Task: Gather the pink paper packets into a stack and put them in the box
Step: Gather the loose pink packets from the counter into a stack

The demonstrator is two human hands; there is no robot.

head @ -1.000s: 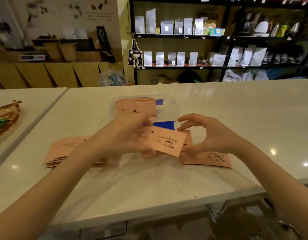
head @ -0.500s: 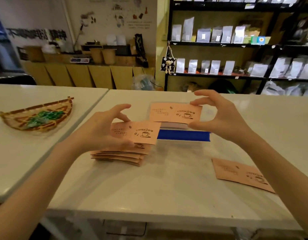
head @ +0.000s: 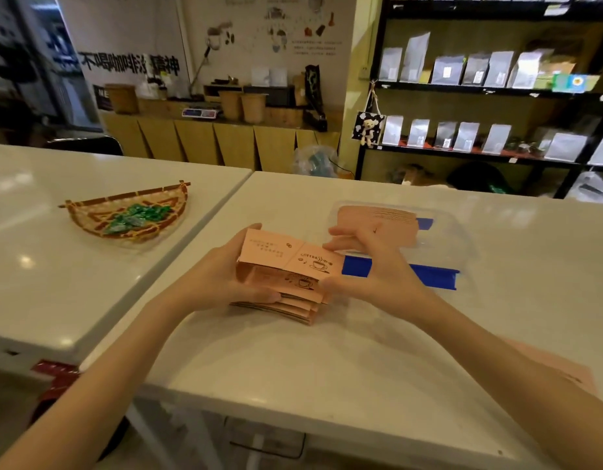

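Since half a second ago the right hand (head: 371, 266) has come back from the clear plastic box (head: 459, 239) and joined the left hand (head: 225, 276) on the stack of pink coffee packets (head: 286, 283); the packet it carried then now appears to lie on top of that stack. Both grips are narrow and closed on paper: left thumb over the top sheet's far-left corner with fingers under the near side, right thumb and fingertips pinching the stack's right edge.

Judging from the ragged near edges, the stack is not squared. If it is lifted like this, the lower packets, which fan out below the left fingers, could slide free and scatter on the desk (head: 293, 368). The top packet tilts up at its left end, so it may also skid off toward the box.

Both forearms run in from the near desk edge and converge on the stack, wrists level, palms facing each other. Behind the stack to the right sits the box, with one pink packet (head: 384, 222) already in it and blue clips (head: 435, 276) on its near rim. One loose packet (head: 571, 371) lies well right of the stack, partly hidden by the right forearm, and could be forgotten.
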